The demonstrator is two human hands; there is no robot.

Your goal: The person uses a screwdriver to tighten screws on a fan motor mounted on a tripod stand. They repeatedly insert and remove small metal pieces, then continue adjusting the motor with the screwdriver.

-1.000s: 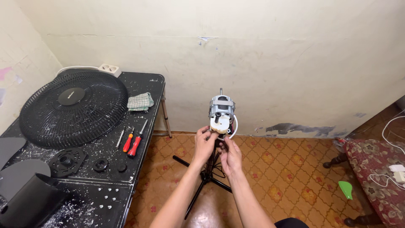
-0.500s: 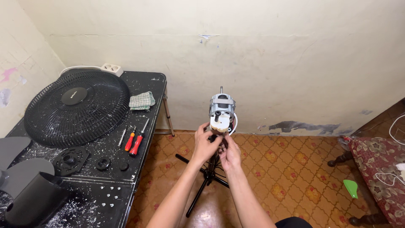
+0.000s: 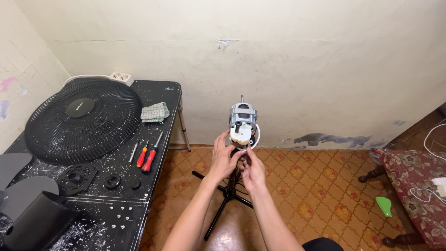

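The bare fan motor (image 3: 242,122), a grey metal body with a cream plastic gearbox at its lower rear and a thin shaft poking up from its top, sits on a black tripod stand (image 3: 227,197) on the patterned tiled floor (image 3: 325,195), in front of the stained cream wall (image 3: 302,60). Both hands meet just below the motor: the left hand (image 3: 224,157) is cupped against the lower left of the gearbox, its grip closed around the neck under the motor, and the right hand (image 3: 251,168) sits just right of it, fingers pinched on something small under the motor, beside the white wire (image 3: 257,137) that loops off the motor's right side; what is pinched is too small to tell. Compared with a second ago the hands have barely shifted; they stay at the same spot beneath the motor, and the motor has not tilted or turned, so the fiddling at its underside looks to be continuing rather than finished. Left of the motor stands a black table (image 3: 160,139) dusted with white flecks. On it lie the black fan grille (image 3: 83,121), a green checked cloth (image 3: 154,112), two red-handled screwdrivers (image 3: 147,158), black round fittings (image 3: 76,177), a scatter of small screws (image 3: 118,213) and a black housing (image 3: 37,223). A white power strip (image 3: 121,77) rests beyond the grille. Far right of the motor is a floral cushioned seat (image 3: 413,181).
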